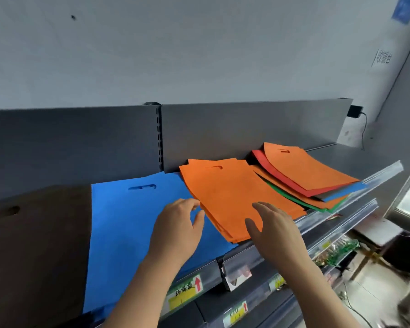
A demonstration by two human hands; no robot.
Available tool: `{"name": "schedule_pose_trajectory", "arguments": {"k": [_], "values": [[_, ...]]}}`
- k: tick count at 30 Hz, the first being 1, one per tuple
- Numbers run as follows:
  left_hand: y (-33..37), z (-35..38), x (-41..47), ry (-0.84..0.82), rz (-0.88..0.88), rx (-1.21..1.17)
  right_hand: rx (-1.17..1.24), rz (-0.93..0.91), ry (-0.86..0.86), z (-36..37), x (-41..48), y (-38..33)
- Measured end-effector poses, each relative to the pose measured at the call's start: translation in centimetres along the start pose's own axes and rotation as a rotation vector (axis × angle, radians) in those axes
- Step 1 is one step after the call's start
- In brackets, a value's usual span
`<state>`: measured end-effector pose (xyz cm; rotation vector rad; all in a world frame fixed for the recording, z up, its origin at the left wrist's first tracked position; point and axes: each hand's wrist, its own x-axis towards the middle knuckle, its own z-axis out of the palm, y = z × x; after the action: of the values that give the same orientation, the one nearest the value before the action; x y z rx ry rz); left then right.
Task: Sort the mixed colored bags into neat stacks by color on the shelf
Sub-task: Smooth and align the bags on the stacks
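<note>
Lying on grey shelf [355, 162]: orange bags [234, 197].

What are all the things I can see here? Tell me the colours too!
brown bags: one stack, dark brown, far left of the shelf
blue bags: one stack, blue, beside the brown ones
orange bags: one stack, orange, middle, lying partly over the blue stack
mixed pile: one pile, orange on top, red, green and blue edges showing beneath, right end
shelf: one, dark grey, holding all the bags
price labels: a few, yellow and white with red arrows, on the shelf front edges
black plug: one, on the wall behind the shelf
left hand: one, open, at the orange stack's left edge
right hand: one, open, over the orange stack's front
</note>
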<state>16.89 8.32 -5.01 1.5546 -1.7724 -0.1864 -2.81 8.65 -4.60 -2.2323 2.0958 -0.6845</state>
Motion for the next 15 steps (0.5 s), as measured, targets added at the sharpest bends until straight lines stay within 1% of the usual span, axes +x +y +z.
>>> {"name": "schedule_pose_trajectory", "arguments": {"k": [8,12,15], "values": [[3.8,6.9,6.7,-0.076,0.045,-0.019,-0.015,0.086,0.01,-0.2,6.3,8.2],[5.8,11.2,9.0,-0.092,0.027,-0.013,-0.047,0.094,0.011,0.0,9.6,13.3],[7.7,14.9,10.6,-0.093,-0.006,-0.028,-0.067,0.101,-0.02,0.3,12.8,18.1]]}}
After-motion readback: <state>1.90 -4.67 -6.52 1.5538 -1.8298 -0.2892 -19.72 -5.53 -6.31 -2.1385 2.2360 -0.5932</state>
